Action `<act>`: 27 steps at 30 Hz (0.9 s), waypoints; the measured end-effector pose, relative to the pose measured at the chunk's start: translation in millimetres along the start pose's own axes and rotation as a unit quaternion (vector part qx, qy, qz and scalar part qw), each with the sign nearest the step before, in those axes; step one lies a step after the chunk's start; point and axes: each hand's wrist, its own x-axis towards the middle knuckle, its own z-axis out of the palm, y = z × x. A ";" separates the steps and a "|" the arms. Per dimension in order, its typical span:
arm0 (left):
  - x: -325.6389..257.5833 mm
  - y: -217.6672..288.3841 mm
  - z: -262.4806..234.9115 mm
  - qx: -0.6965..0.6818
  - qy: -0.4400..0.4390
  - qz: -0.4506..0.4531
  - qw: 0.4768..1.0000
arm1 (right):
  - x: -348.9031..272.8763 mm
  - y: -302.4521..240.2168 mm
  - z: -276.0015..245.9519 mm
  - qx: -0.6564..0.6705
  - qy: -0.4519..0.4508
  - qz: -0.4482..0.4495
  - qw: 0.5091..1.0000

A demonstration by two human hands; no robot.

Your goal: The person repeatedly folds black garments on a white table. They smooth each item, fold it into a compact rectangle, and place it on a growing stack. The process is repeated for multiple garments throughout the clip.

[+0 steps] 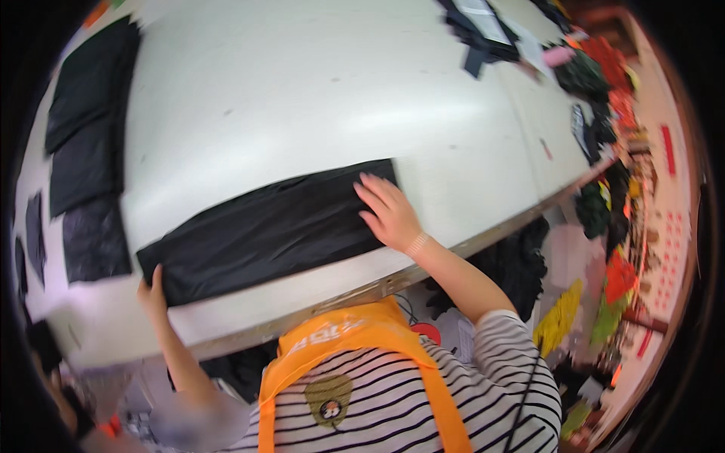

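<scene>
A long strip of folded black cloth [272, 226] lies across the near part of the white table, slightly creased, its right end farther from me than its left. My left hand [153, 297] is at its near left corner, thumb over the cloth and fingers at the outer edge, seemingly gripping it. Flat on the right end rests my right hand [389, 215], fingers spread and pressing on the fabric, with a light band round the wrist.
Stacked folded black pieces [91, 113] run along the table's left side. Dark cloth with a white sheet [483, 26] lies at the far right. The worn table edge [362, 293] passes in front of me. Beyond it, dark cloth heaps [506, 260] and a yellow piece [559, 317] lie lower right.
</scene>
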 end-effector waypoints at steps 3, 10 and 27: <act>-8.1 10.7 9.3 0.253 0.277 0.185 0.908 | 27.4 39.1 24.0 -0.068 -0.057 0.059 0.994; 6.2 -5.2 61.4 0.443 0.112 0.168 0.873 | 8.4 48.0 37.3 -0.057 -0.117 0.077 0.989; -106.7 194.4 181.7 0.167 -0.065 0.323 0.929 | -12.5 43.9 16.1 0.061 -0.006 0.081 0.995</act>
